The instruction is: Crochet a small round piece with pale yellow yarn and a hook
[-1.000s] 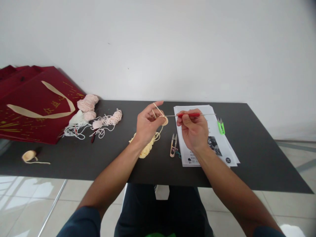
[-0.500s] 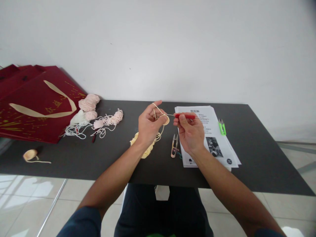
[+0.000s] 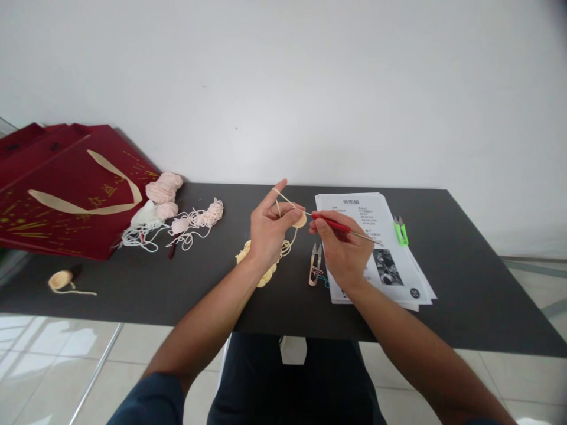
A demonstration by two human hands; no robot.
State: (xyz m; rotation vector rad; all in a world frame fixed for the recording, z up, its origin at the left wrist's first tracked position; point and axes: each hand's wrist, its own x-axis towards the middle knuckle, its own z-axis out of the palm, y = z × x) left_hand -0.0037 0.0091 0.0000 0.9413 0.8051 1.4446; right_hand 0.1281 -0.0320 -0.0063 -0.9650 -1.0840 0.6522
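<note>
Between the thumb and fingers of my left hand [image 3: 269, 230] is a small pale-yellow crochet piece [image 3: 300, 220], partly hidden by the thumb. A strand of yarn runs over the raised index finger toward the piece. My right hand [image 3: 348, 251] grips a crochet hook [image 3: 333, 223] by its red handle; the metal tip meets the yarn at the piece, and the shaft's other end slants down to the right. Below my left wrist lies a yellow yarn ball [image 3: 268, 275], partly covered by the forearm, with loose strands beside it.
Thread snips [image 3: 315, 265] lie left of the printed sheets [image 3: 354, 203], and green snips [image 3: 401, 231] at their right edge. Pink yarn [image 3: 163, 188] and tangled strands sit by the red gift bags [image 3: 75, 189]. A small cream crocheted cup [image 3: 61, 279] is at the table's left.
My right hand has turned the hook from nearly level to a slant, its rear end now lower. My left index finger points up more. The whole view has shifted slightly.
</note>
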